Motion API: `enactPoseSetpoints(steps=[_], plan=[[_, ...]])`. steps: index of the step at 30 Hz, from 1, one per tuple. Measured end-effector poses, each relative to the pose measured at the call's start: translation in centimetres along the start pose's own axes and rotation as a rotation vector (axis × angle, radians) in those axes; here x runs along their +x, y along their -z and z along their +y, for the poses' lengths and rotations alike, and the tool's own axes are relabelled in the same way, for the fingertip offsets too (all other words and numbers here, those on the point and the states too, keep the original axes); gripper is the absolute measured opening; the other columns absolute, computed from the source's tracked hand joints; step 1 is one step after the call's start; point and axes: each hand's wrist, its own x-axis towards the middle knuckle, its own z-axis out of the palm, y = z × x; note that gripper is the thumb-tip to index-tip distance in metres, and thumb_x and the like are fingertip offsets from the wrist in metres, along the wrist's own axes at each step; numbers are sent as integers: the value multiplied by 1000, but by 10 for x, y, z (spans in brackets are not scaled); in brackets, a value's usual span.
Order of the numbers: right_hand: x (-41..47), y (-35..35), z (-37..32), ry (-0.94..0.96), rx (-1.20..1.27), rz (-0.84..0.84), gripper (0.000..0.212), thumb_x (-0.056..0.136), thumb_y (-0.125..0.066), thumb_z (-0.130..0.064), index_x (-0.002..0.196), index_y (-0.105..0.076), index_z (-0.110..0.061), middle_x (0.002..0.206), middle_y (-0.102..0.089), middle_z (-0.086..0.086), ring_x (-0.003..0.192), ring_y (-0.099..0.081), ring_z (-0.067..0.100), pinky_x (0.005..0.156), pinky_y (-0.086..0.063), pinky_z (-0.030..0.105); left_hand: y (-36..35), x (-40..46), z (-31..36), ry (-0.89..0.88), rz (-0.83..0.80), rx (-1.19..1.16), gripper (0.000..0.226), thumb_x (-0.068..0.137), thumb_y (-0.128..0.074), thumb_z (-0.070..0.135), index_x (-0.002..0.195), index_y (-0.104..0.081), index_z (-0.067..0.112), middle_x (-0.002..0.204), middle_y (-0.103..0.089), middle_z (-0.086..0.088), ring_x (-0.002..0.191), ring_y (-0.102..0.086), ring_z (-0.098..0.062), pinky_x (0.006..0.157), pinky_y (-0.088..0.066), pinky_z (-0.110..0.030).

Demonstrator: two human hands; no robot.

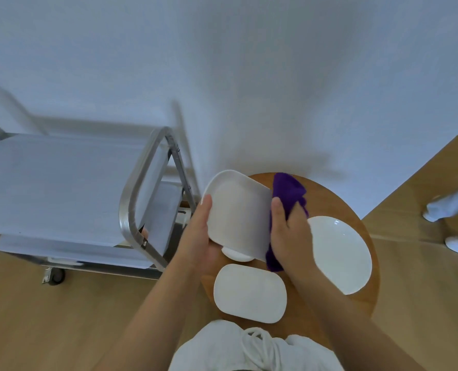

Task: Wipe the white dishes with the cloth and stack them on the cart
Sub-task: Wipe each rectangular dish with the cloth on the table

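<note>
Round wooden table (326, 199) bears dishes; left hand (198, 236) grips plate (238, 212), right hand (289, 231) clutches cloth (289, 191).

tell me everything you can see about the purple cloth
The purple cloth is a soft, fuzzy fabric of deep violet, bunched up rather than spread flat. The right hand grips it, fingers curled round its middle, and presses it against the right edge of the held white dish. One bunch sticks out above the hand, a narrower tail hangs below it, over the round wooden table. No marks or stains show.
</note>
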Motion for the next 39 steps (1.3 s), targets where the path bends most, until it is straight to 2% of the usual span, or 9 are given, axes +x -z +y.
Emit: enactPoseSetpoints(steps=[4,10,15,19,24,27,32,36,39], plan=[[-5,-26,2,-109,-286,-75,64,97,-26,-45,148,-13,-9,152,-26,12,138,-25,33,107,-31,51,-6,-1,-15,-40,-21,95,55,79,-55,50,126,-54,23,111,-72,-3,98,-70,-19,70,-58,-33],[-7,-41,-7,23,-397,-158,70,96,-18,-53,149,-11,-8,156,-15,12,141,-17,34,111,-23,52,-7,-2,-6,-64,-72,177,60,84,-53,49,137,-48,23,126,-64,-7,114,-63,-21,83,-55,-34],[-16,-47,-8,356,-489,-339,77,85,5,-59,149,-11,-21,158,-5,-2,145,2,25,116,-4,45,3,-3,0,-28,-120,101,48,98,-38,46,137,-50,19,130,-61,-10,118,-60,-22,82,-55,-31],[-20,-44,1,616,-608,-497,70,88,3,-59,148,-17,-29,157,-2,-9,140,17,16,115,8,40,12,-1,5,-17,-34,75,50,96,-36,47,128,-57,14,122,-67,-10,115,-62,-23,80,-57,-31],[-18,-22,36,962,-687,-481,51,94,-32,-50,137,-40,-24,147,-38,-1,137,-23,26,108,-17,54,23,1,9,56,18,79,65,85,-46,52,136,-49,11,129,-61,-17,118,-60,-30,92,-53,-41],[-8,-8,61,1109,-753,-491,56,87,-56,-49,134,-39,-24,142,-46,0,136,-28,25,106,-25,55,29,2,12,68,-43,79,64,83,-49,49,136,-49,15,130,-59,-17,118,-59,-33,87,-56,-42],[-1,5,81,1124,-785,-545,57,71,-74,-46,120,-59,-22,134,-55,1,128,-45,28,102,-35,48,40,7,4,57,-40,45,48,91,-44,46,128,-56,18,116,-68,-12,104,-67,-29,72,-58,-39],[-2,17,94,1006,-773,-496,36,52,-91,-20,84,-74,-17,104,-71,2,95,-68,25,72,-56,31,57,12,5,29,55,22,45,95,-44,47,124,-58,16,113,-71,-9,98,-70,-24,66,-58,-36],[-5,20,102,954,-803,-503,39,44,-93,-16,78,-74,-15,88,-74,2,77,-69,21,63,-59,28,62,17,-2,59,108,77,41,96,-43,45,122,-59,17,110,-72,-7,95,-71,-22,65,-58,-35]])
